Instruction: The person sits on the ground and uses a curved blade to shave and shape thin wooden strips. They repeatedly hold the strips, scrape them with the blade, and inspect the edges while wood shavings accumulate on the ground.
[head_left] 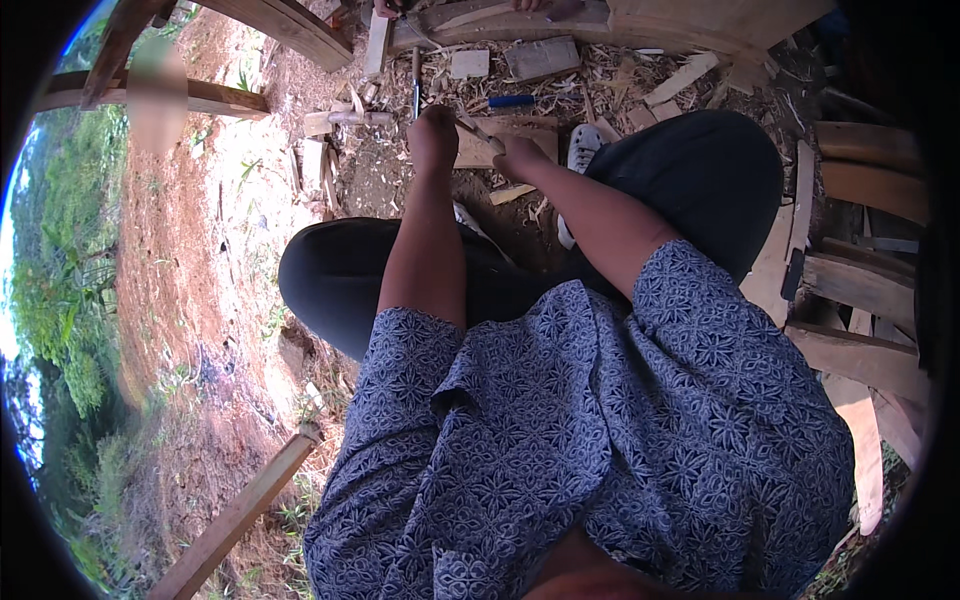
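My left hand (433,138) is closed at the far end of a slim wooden stick (480,134). The near end of the stick runs into my right hand (522,158), which is closed round it. Below the stick lies a flat wooden board (520,132) on the ground. Just beyond my left hand is a chisel-like tool (416,70) with a wooden handle and a metal blade. A blue-handled tool (511,101) lies past the board. To the left rests a wooden mallet (350,118). My fingertips are hidden from this side.
Shavings and offcuts (680,80) cover the ground ahead. Another person's hand (388,8) shows at the top edge, beside a long timber (560,18). Stacked planks (860,280) stand to the right. Wooden beams (240,510) and a dirt slope (180,300) lie left.
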Demonstrator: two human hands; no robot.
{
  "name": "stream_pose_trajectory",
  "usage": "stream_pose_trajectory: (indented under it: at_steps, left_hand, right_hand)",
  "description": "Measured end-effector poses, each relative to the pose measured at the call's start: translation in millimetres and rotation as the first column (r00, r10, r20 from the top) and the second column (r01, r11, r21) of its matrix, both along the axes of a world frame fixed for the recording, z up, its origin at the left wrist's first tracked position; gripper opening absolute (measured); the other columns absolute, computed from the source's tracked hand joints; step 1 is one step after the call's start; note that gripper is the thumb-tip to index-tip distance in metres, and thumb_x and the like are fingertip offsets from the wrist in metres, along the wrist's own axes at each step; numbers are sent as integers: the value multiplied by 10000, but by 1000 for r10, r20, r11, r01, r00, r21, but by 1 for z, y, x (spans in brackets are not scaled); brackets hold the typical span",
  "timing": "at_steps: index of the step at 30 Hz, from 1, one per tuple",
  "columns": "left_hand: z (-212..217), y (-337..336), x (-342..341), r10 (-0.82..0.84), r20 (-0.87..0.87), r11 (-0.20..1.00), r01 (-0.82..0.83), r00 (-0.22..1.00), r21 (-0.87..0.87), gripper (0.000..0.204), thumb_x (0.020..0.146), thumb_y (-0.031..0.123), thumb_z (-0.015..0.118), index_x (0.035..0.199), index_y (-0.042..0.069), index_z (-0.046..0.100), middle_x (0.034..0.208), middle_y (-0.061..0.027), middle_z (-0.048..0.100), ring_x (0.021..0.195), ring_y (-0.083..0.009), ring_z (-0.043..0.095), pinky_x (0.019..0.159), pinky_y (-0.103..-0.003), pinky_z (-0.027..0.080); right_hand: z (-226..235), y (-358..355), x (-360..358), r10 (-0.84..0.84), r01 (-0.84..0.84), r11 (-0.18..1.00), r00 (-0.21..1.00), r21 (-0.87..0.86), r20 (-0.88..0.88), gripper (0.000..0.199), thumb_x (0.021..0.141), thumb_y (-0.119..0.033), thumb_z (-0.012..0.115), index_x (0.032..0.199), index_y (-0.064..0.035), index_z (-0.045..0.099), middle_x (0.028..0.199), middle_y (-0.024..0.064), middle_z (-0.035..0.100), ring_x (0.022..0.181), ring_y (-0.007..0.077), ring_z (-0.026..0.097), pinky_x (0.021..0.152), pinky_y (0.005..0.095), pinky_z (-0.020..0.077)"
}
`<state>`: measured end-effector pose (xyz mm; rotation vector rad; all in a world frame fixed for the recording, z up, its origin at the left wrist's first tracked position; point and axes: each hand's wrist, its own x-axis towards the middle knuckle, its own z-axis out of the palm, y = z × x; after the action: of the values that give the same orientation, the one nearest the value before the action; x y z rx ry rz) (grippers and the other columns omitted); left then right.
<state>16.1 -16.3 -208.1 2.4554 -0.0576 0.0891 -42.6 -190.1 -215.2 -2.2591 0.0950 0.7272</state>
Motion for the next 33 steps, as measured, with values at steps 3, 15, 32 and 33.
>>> stream_pose_trajectory:
  at_steps: [3,15,32,33]
  left_hand:
    - [9,-15,0,17,-60,995,-11,998,99,194,914,228,606,972,72,707,922,-211,712,907,-407,694,789,-512,544]
    - [35,-23,-11,130,-220,899,-21,967,437,362,1001,328,395,1057,32,595,926,-247,716,899,-438,703,791,-551,554]
    - [24,-26,-15,93,-170,916,-17,981,401,350,1034,368,410,1071,72,591,937,-260,704,898,-457,691,754,-588,539]
    - [21,-30,-12,74,-165,925,-6,984,381,346,1034,364,410,1071,72,591,933,-264,703,897,-459,690,752,-591,538]
  right_hand:
    - [-18,-2,-5,-72,74,996,996,-43,51,435,896,-220,528,1315,-110,571,1202,209,664,1151,375,625,991,466,487]
    - [6,15,-24,-66,75,996,985,-55,162,559,921,-173,497,1472,-102,434,1128,272,668,1032,417,662,927,515,514]
    - [13,15,-35,8,12,986,993,-166,118,666,907,-74,475,1550,-178,335,1138,237,677,998,379,688,855,484,554]
    - [14,11,-33,-11,31,990,989,-138,145,668,907,-78,477,1552,-167,329,1144,240,675,1001,381,687,856,483,553]
